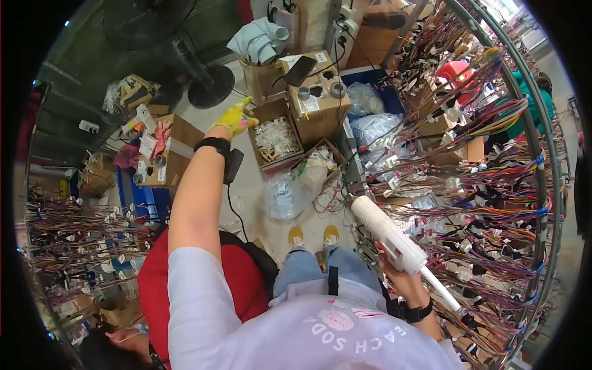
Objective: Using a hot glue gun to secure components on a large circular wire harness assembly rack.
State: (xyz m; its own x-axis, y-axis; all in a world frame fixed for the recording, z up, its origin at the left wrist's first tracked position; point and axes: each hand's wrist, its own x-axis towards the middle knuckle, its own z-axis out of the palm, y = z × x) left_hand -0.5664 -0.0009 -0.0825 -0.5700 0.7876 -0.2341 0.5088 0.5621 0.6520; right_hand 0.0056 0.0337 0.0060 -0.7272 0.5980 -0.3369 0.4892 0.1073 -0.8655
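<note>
My left arm reaches forward, and my left hand (236, 118) wears a yellow glove. Its fingers are apart with nothing visible in them, above the floor beside an open carton (290, 161) of small white parts. A black band (213, 145) circles that wrist. In my right hand (407, 280), low at the right by my hip, is a white hand-held tool (394, 240) with a ribbed round body at one end and a thin white rod at the other. My fingers wrap around its middle, partly hidden behind it. The tool is close to the hanging wire bundles (475, 228).
A taped carton (317, 92) carries tape rolls and a phone (300, 71). Clear plastic bags (290, 194) lie on the floor ahead of my feet. A metal rack rail (542, 179) curves along the right. Close on my left is a person in red (240, 277). A fan stand (211, 86) stands ahead.
</note>
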